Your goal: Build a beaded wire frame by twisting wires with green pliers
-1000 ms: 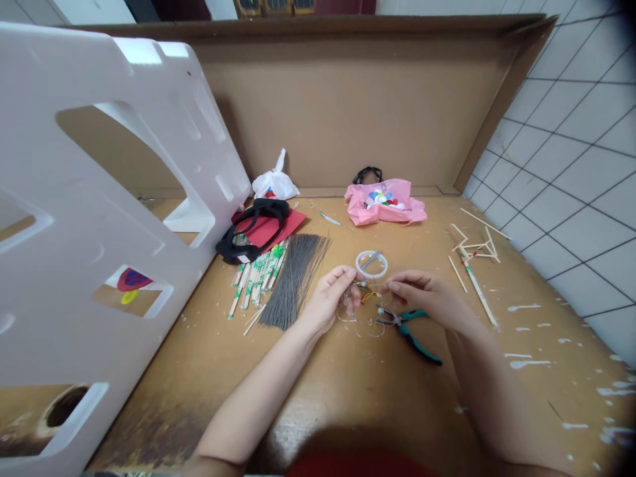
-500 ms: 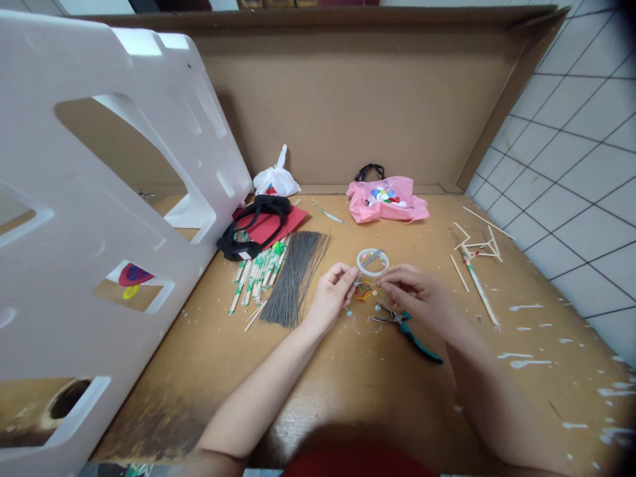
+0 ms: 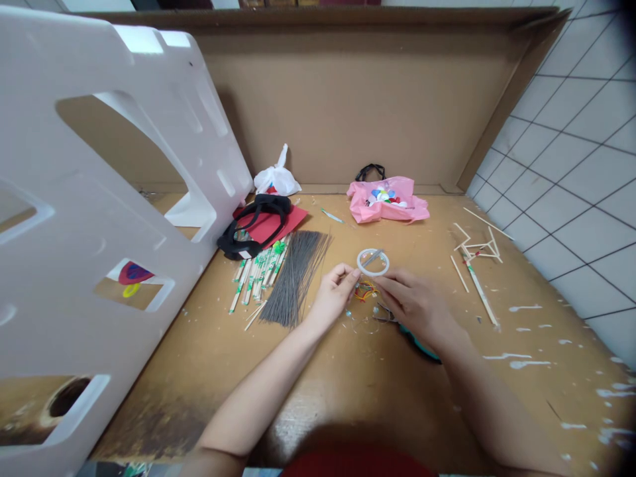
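Observation:
My left hand [image 3: 334, 295] is closed in a pinch on a thin beaded thread [image 3: 348, 313]; its pale beads hang below the fingertips and its loops are faint. My right hand [image 3: 415, 303] is also pinched, fingertips close to the left ones; what lies between them is too small to make out. Just beyond the fingertips sits a round clear-white lid-like dish [image 3: 386, 265] with a small grey stick and tiny beads in it. Orange and yellow thread [image 3: 366, 290] lies between my hands. Pliers with teal handles [image 3: 420, 346] lie partly hidden under my right hand.
Left of my hands lie grey wires [image 3: 293, 278], green-marked wrapped sticks [image 3: 256, 275], and a black strap [image 3: 256, 228] on red paper. Behind are a white bag [image 3: 277, 179] and a pink bag [image 3: 368, 211] of coloured pieces. A stick frame [image 3: 479, 255] lies right; a white plastic panel [image 3: 149, 73] stands left.
My right hand has shifted slightly left and inward, its fingertips now by the dish's near rim, and covers more of the pliers. My left hand stays nearly in place.

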A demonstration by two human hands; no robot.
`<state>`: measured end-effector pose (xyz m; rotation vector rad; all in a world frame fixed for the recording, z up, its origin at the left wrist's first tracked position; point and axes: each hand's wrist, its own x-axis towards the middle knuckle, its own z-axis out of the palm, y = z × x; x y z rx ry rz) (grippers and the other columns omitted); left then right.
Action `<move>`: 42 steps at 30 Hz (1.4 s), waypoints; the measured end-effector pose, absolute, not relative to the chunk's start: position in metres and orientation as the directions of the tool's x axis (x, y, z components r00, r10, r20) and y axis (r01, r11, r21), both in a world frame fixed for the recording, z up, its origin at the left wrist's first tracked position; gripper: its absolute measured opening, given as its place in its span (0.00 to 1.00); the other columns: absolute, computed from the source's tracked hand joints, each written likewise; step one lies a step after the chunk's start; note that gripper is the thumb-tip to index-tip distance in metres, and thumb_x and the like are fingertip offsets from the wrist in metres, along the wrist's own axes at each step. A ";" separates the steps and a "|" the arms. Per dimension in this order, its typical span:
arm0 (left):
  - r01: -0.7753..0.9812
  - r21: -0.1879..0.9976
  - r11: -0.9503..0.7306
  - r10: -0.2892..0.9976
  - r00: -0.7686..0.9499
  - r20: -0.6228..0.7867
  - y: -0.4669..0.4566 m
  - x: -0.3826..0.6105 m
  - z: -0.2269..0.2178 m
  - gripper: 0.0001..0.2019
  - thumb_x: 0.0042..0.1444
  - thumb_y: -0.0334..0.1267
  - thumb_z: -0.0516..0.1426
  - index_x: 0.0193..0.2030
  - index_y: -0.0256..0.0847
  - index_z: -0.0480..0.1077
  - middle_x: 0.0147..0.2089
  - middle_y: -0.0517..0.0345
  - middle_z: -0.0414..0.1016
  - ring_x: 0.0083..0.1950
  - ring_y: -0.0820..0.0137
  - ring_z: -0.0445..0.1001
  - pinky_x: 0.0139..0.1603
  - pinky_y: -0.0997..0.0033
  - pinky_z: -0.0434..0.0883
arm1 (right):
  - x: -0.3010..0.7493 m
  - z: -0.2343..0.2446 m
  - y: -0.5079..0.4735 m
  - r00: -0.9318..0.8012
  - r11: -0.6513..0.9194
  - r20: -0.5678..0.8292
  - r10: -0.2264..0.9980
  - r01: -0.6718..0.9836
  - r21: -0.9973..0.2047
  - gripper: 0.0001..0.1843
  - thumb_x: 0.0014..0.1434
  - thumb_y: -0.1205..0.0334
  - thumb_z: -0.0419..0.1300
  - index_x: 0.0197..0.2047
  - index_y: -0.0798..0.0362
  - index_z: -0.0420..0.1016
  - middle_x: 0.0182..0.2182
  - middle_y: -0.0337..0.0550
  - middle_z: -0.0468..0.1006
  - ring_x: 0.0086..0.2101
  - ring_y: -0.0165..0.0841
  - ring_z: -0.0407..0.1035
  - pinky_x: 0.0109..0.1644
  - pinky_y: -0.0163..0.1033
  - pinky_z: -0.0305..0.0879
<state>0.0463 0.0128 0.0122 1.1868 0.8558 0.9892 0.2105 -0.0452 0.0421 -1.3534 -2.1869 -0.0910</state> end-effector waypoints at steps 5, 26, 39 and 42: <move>-0.128 0.988 0.081 0.935 0.354 -0.031 0.014 0.046 0.011 0.19 0.49 0.54 0.59 0.27 0.38 0.63 0.15 0.71 0.57 0.16 0.82 0.53 0.18 0.80 0.50 | 0.208 0.043 -0.045 -0.292 0.477 0.522 0.802 0.839 -0.263 0.13 0.64 0.65 0.50 0.44 0.52 0.76 0.36 0.47 0.78 0.34 0.32 0.71 0.35 0.35 0.64; -0.068 0.996 0.061 0.924 0.380 -0.031 0.015 0.045 0.012 0.19 0.50 0.54 0.58 0.28 0.38 0.64 0.16 0.70 0.56 0.17 0.81 0.53 0.19 0.79 0.51 | 0.209 0.046 -0.045 -0.072 0.171 0.155 0.985 0.422 -0.891 0.12 0.56 0.52 0.60 0.35 0.52 0.79 0.30 0.42 0.75 0.28 0.29 0.68 0.32 0.36 0.66; -0.063 0.996 0.061 0.919 0.393 -0.032 0.015 0.045 0.009 0.19 0.51 0.54 0.57 0.28 0.38 0.64 0.17 0.70 0.56 0.18 0.81 0.53 0.20 0.79 0.51 | 0.204 0.042 -0.044 -0.320 0.488 0.388 0.864 0.721 -0.492 0.13 0.64 0.64 0.51 0.40 0.52 0.77 0.38 0.47 0.76 0.35 0.31 0.71 0.38 0.37 0.66; -0.068 0.996 0.059 0.918 0.395 -0.027 0.014 0.045 0.010 0.19 0.51 0.53 0.58 0.28 0.38 0.64 0.17 0.70 0.56 0.18 0.81 0.53 0.20 0.79 0.51 | 0.204 0.044 -0.043 -0.272 0.438 0.348 0.897 0.660 -0.610 0.11 0.63 0.62 0.52 0.38 0.52 0.76 0.35 0.45 0.76 0.34 0.31 0.69 0.37 0.37 0.65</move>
